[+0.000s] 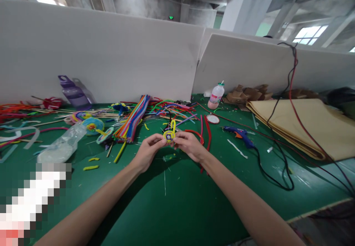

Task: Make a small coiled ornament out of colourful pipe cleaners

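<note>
Between my two hands, just above the green table [177, 209], is a small round pipe-cleaner coil [169, 136] in yellow and purple. A yellow loop stands up from its upper right side. My left hand [151, 148] pinches the coil's left edge between thumb and fingers. On the other side my right hand [190, 145] is closed on its right edge, partly hiding it. Behind my left hand lies a bundle of coloured pipe cleaners [134, 119], and a red pipe cleaner [208, 133] lies beyond my right hand.
A blue hot glue gun [240, 135] with a black cable lies at right, near folded brown paper [294, 124]. A pink bottle [216, 96] and purple water bottle [73, 92] stand at the back. Finished-looking coils [93, 125] and a plastic bag [62, 146] are at left.
</note>
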Available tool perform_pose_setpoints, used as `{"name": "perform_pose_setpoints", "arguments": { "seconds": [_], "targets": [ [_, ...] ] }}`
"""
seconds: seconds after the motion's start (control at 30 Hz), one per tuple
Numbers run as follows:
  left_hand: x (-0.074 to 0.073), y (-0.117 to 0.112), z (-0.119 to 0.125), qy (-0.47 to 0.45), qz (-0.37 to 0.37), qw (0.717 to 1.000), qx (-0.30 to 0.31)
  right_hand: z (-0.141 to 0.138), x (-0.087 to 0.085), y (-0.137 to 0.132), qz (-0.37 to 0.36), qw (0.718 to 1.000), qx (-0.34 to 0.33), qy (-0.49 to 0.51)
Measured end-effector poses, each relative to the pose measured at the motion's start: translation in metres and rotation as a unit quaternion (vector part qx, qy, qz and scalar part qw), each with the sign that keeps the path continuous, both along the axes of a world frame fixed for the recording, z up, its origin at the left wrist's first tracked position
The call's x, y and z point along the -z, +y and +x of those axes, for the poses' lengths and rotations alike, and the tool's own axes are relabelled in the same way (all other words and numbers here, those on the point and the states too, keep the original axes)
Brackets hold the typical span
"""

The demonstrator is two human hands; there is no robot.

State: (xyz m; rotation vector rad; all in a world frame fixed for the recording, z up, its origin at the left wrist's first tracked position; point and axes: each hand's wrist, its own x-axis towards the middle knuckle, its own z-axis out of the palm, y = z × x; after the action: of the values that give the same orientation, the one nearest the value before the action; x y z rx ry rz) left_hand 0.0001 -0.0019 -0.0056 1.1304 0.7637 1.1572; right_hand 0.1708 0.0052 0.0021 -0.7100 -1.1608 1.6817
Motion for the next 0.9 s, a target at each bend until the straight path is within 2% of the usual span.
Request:
{"name": "perform_pose_setpoints", "arguments": {
  "seconds": [0.17,0.4,0.67,0.9],
  "targets": [
    [0.000,0.000,0.000,0.020,0.010,1.000,-0.001,-0.001,0.000,-0.001,0.014,1.000,0.006,-0.004],
    [-0.004,-0.001,0.001,-0.015,-0.002,1.000,-0.008,0.000,-0.002,-0.001,0.005,1.000,0.007,-0.014],
    [-0.006,-0.001,-0.002,0.004,-0.007,1.000,0.001,0.011,-0.005,0.003,-0.002,0.999,-0.035,-0.010],
    [-0.007,-0.002,0.000,0.047,0.006,0.999,0.003,0.007,0.005,0.005,0.022,0.998,0.003,-0.053]
  ]
}}
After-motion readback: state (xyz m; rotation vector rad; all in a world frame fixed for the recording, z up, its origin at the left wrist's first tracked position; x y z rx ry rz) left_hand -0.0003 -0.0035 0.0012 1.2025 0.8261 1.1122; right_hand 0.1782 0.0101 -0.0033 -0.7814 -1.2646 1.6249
